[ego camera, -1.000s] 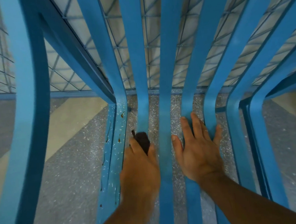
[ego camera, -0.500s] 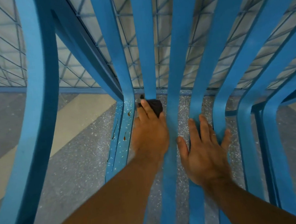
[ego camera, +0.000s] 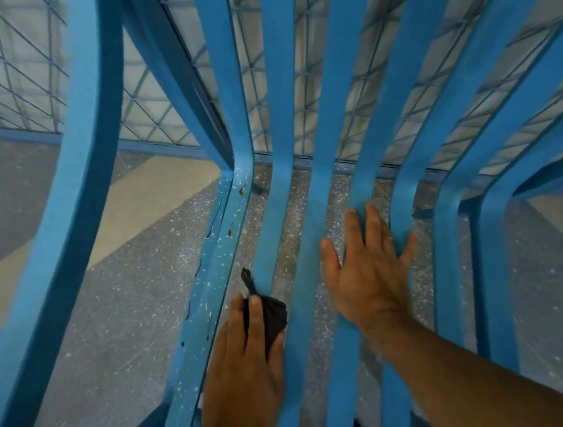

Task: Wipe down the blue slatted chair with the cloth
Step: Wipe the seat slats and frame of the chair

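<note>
My left hand (ego camera: pixel 243 365) is sliding back toward me from the bend, dragging the cloth (ego camera: pixel 270 312) down one slat (ego camera: pixel 275 234) of the chair (ego camera: pixel 95 155), fingers pinching the cloth against it. My right hand (ego camera: pixel 369 280) is staying flat, fingers spread, bracing on neighbouring slats. Slats are running lengthwise away from me. The spotted slat (ego camera: pixel 223 263) with brown drips (ego camera: pixel 229 232) is lying just left of the cloth hand, so that's probably next.

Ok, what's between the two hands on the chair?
Head view: one blue slat, plus a strip of speckled floor, between the left hand holding the cloth and the flat right hand.
</note>
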The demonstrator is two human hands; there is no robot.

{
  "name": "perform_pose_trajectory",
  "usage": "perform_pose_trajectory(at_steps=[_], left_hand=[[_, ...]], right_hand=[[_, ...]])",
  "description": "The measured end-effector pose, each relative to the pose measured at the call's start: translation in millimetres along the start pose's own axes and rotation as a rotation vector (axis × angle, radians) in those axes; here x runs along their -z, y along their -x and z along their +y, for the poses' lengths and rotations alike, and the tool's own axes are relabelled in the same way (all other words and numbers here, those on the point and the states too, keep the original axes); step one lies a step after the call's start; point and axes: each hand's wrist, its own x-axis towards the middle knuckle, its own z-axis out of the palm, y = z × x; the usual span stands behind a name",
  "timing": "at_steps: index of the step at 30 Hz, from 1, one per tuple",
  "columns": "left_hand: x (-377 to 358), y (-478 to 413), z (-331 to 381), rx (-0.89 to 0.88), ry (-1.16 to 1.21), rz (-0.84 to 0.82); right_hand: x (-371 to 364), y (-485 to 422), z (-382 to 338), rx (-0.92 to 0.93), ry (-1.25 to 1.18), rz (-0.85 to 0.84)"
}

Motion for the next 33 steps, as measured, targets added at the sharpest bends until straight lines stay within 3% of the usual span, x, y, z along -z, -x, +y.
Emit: perform_pose_trajectory(at_steps=[6,10,14,19,22,26,29,33], left_hand=[[11.2,3.1,2.7,0.194,0.165,-0.079],[15.8,16.5,-6.6,0.165,0.260,-0.086],[11.8,50.1,-24.9,0.079,0.326,-0.072],[-1.2,102.0,-54.7,0.003,0.382,-0.062],[8.5,131.2,-71.2,0.049,0.555,-0.135],[34.4,180.4,-84.4,0.167,0.756,0.035],[49.4,189.8,-103.7,0.149,0.619,0.054],[45.1,147.0,-95.2,0.301,0.574,0.141]], right_hand=[[-2.5,3.8,0.7,-0.007,-0.017,0.032],[0.5,16.3,2.5,0.021,-0.164,0.108],[-5.1,84.5,-6.5,0.035,-0.336,0.127],[-31.5,169.2,-24.2,0.065,-0.330,0.088],[-36.0,195.3,-37.3,0.035,-0.360,0.088],[-36.6,210.8,-44.5,0.026,-0.409,0.090],[-35.2,211.7,-45.1,0.018,-0.445,0.095],[-32.4,200.6,-42.4,0.042,-0.512,0.115]])
